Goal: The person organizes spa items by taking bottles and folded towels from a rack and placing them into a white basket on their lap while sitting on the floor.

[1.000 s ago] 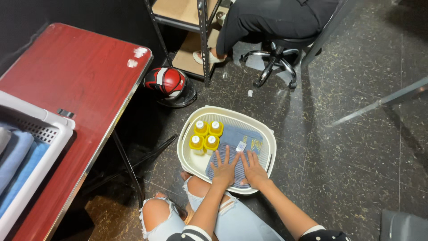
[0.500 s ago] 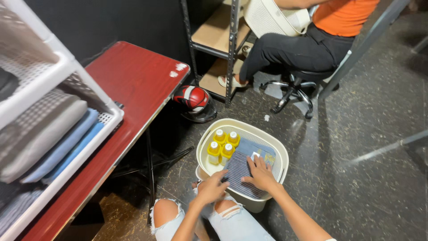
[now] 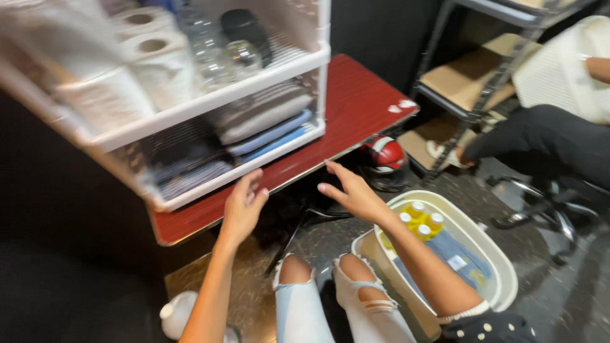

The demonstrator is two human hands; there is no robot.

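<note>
Both hands (image 3: pixel 298 200) (empty) near red table (image 3: pixel 356 108)

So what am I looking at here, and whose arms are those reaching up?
There is no machine: one camera sits on a person's head and looks down, so both bare arms are that person's own. The left hand and right hand are open and hold nothing, raised near the edge of a red table. On the table stands a white rack with paper rolls and clear bottles on top and folded cloths below. On the floor by the person's knees is a cream tub holding yellow bottles and a blue pack. A red helmet lies under the table. Another person sits on a chair at right.
</note>
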